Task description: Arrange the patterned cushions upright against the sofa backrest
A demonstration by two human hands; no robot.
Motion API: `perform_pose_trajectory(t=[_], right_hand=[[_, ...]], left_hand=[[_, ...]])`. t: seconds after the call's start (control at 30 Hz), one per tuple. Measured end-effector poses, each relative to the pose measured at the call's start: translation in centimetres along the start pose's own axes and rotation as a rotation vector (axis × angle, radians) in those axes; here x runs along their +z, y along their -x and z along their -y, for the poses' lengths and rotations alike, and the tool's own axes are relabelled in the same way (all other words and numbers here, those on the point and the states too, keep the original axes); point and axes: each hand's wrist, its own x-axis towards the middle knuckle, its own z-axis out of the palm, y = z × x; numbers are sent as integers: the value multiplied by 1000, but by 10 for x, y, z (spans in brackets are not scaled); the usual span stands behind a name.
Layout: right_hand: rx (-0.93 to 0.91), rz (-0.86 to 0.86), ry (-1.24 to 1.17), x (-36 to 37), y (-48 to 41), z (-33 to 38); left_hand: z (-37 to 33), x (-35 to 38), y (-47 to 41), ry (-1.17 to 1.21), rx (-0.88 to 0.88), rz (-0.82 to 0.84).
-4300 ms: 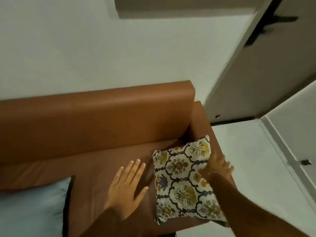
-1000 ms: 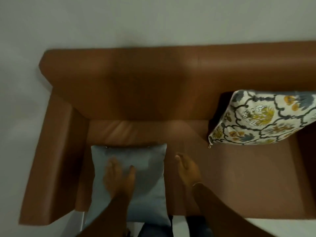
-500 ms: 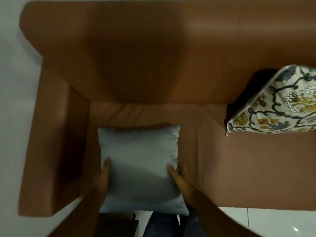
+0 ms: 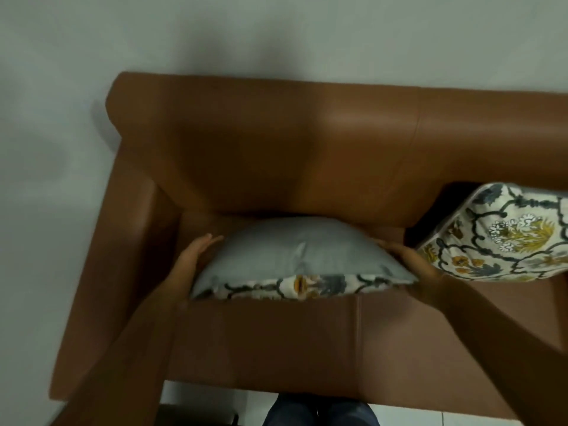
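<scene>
1. Left hand (image 4: pixel 196 256) is laid flat against the left side of the two-faced cushion (image 4: pixel 295 253), fingers straight and pointing toward the backrest (image 4: pixel 276 142); nothing is gripped by it.
2. Right hand (image 4: pixel 412 265) is set against the cushion's right end, fingers laid along its edge. Whether they are curled round it cannot be told, as the hand is blurred.
3. The cushion is held between the two hands at the back of the seat (image 4: pixel 276 333), near the left armrest (image 4: pixel 123 241). It is tilted, its far edge at the foot of the backrest; contact there cannot be made out.
4. A plain grey face is turned upward, creased near the middle. Along the near edge a strip of the other face is shown: cream, with dark scrolling lines and orange and blue-grey motifs.
5. A second patterned cushion (image 4: pixel 507 241) is propped against the backrest just beside the right hand. The same cream ground, dark trellis lines and yellow and orange flowers are seen on it. It is cut off by the right frame edge.
6. Parts of the seat front and armrest are hidden by the forearms. Dark trousers (image 4: pixel 319 413) are barely seen at the bottom edge.
</scene>
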Motion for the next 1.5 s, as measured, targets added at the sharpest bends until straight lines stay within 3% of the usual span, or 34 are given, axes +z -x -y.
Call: perform_pose_trajectory(t=[0.07, 0.13, 0.2, 0.3, 0.43, 0.63, 1.1, 1.3, 1.5], right_hand=[[30, 20, -3, -16, 1, 9], [2, -1, 146, -17, -4, 16], [-125, -68, 365, -3, -12, 26], [-347, -24, 520, 23, -23, 34], [-452, -34, 505, 31, -33, 36], [-362, -97, 859, 24, -49, 21], [-282, -131, 903, 24, -61, 33], [-214, -321, 900, 26, -36, 34], [-164, -471, 897, 32, -10, 34]], left_hand=[[-1, -1, 6, 164, 100, 85], [-2, 7, 1, 260, 43, 138], [-5, 22, -10, 113, 80, 166], [-8, 49, -18, -322, 279, 153], [-19, 65, -20, -305, 392, 46], [-32, 66, -31, -255, 412, 54], [-27, 68, -47, -224, 487, 1], [-19, 77, -34, -229, 562, -125], [-7, 81, 1, -212, 390, -293]])
